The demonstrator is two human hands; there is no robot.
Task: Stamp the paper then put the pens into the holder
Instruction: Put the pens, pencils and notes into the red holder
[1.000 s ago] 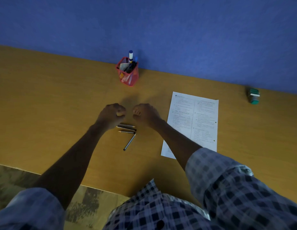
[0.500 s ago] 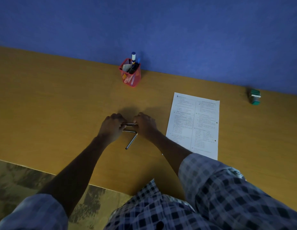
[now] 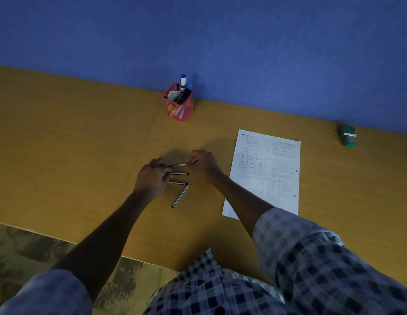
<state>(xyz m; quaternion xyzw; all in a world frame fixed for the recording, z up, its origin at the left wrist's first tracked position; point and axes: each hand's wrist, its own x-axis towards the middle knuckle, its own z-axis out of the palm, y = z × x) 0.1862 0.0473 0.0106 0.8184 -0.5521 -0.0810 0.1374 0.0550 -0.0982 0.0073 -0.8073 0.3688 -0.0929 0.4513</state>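
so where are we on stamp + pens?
Done: can't tell; stamp sits apart from the paper, no mark readable. In hand: both hands, left hand and right hand, on the top pen. Left: all four pens to the holder.

The left hand [image 3: 152,178] is covering the near ends of three pens [image 3: 178,173], so how its fingers are gripping them is not showing. The right hand [image 3: 203,164] is curling over the far tip of the top pen [image 3: 178,165], possibly pinching it; the contact itself is hiding under the fingers. The right forearm [image 3: 243,201] is covering the lower left corner of the paper [image 3: 266,169], whose print is reading too small. The holder [image 3: 178,105] is showing a muddle of things, too small to sort. The stamp [image 3: 348,136] is looking blurred.
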